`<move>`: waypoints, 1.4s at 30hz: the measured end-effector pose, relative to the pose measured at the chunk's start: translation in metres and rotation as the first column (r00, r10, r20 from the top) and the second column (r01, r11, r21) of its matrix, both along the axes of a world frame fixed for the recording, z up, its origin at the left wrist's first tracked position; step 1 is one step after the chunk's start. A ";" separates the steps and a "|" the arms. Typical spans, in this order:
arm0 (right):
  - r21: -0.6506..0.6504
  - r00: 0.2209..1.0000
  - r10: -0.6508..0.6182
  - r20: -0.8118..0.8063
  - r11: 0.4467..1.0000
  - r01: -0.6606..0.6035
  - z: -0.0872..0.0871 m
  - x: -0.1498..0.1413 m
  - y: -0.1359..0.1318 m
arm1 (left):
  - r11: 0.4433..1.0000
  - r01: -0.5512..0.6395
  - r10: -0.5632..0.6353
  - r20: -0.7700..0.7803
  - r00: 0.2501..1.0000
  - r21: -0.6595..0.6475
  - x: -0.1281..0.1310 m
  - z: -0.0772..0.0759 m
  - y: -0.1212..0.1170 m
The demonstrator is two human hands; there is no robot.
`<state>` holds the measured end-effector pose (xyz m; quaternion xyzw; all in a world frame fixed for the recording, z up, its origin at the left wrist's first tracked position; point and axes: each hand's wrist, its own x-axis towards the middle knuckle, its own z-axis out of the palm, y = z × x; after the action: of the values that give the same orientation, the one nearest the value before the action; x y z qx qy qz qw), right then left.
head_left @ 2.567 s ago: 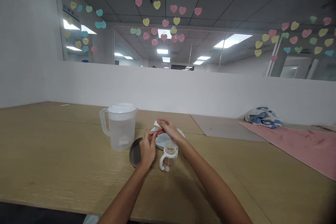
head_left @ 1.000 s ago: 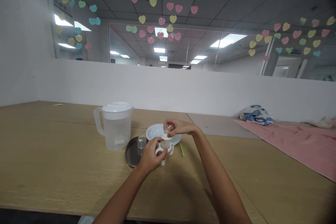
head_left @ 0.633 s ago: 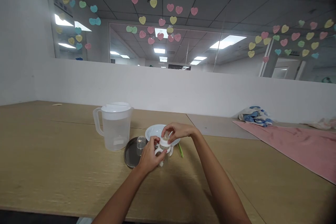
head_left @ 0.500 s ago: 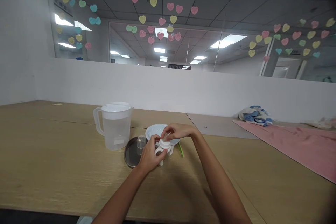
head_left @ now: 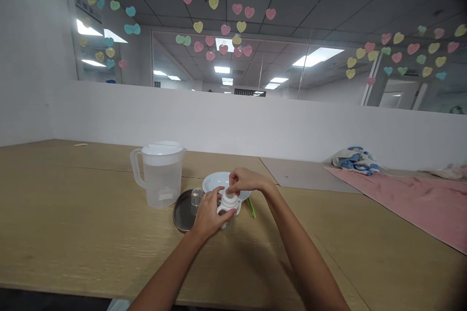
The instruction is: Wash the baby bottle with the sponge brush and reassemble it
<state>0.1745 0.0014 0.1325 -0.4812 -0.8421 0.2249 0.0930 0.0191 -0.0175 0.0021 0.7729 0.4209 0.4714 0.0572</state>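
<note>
A white baby bottle (head_left: 229, 200) with side handles stands in front of me on the table. My left hand (head_left: 207, 215) is closed around its left side and handle, thumb across the front. From above, my right hand (head_left: 243, 180) pinches the clear bottle nipple (head_left: 229, 193) at the top, its fingers hiding part of it. Just left of the bottle, a clear dome cap (head_left: 197, 196) sits on a dark round tray (head_left: 181, 214). Behind both hands is a white plate (head_left: 211, 181). A thin green utensil (head_left: 252, 208) sticks out at the plate's right.
A lidded translucent pitcher (head_left: 163, 182) stands left of the tray, its handle facing left. To the far right lie a pink cloth (head_left: 404, 199) and a crumpled blue-and-white cloth (head_left: 355, 160). A white wall (head_left: 219, 119) with windows closes off the table's back.
My right hand's fingers have drawn together and pressed lower on the nipple, which shows less above the collar. My left hand keeps its hold on the bottle.
</note>
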 end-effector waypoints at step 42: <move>0.184 0.940 -0.019 0.342 0.982 -0.047 -0.005 -0.016 -0.012 | 1.000 0.000 0.001 -0.069 0.998 0.024 0.001 -0.003 0.002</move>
<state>0.1580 -0.0104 0.1273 -0.4957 -0.8665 0.0576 -0.0110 0.0200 -0.0155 -0.0011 0.7892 0.4171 0.4496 0.0332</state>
